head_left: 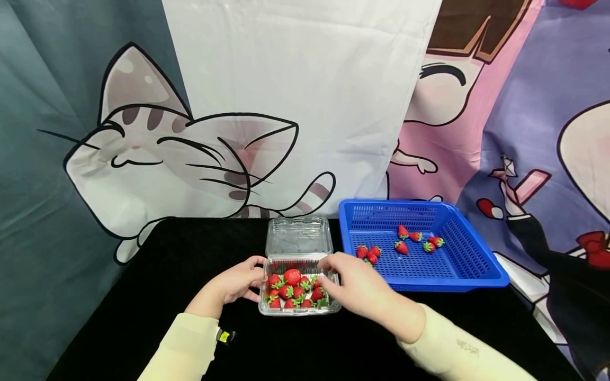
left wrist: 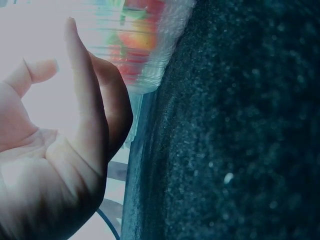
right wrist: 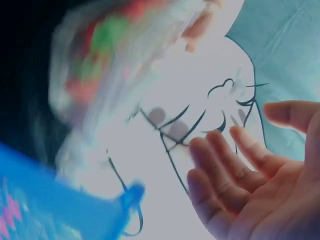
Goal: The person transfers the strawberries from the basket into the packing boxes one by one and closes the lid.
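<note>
A clear plastic clamshell box stands on the black cloth with its lid tipped back. Several red strawberries with green leaves lie inside it. At the box's left side my left hand has its fingertips against or close to the wall, thumb and fingers apart. Over the right part of the box is my right hand, fingers loosely bent. In the right wrist view its palm and fingers show nothing held. The fingertips over the strawberries are partly hidden in the head view.
A blue plastic basket stands to the right of the box, with several strawberries scattered in it. Black cloth covers the table. A printed curtain hangs right behind the table.
</note>
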